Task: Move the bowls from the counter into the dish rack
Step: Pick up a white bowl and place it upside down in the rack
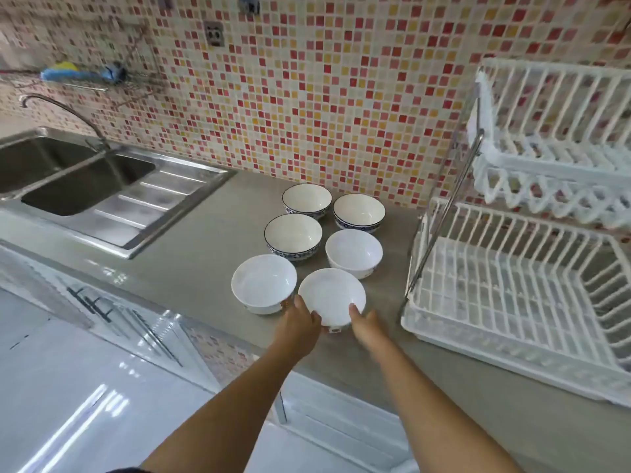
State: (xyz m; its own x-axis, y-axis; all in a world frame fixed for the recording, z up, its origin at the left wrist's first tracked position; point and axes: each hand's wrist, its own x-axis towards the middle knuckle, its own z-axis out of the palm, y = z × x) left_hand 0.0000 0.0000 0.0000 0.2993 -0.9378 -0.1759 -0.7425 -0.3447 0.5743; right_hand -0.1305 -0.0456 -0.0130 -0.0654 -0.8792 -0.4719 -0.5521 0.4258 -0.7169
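Low in the centre of frame, left hand (298,324) and right hand (367,324) clasp the nearest white bowl (331,295) on the counter (191,254); first pickup, I'd say. Next: lift it right, into the empty dish rack (512,349).

Grey surface (191,264): six bowls (293,236) clustered mid, white dish rack (512,302) at right, steel sink (85,186) inset left.

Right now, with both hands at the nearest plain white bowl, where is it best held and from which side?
Probably by the rim on opposite sides. The nearest white bowl sits upright and open, with another white bowl close on its left, so its near edge is the freest. The left hand and right hand already bracket that near rim, thumbs on the lip. The dish rack lies to the right.
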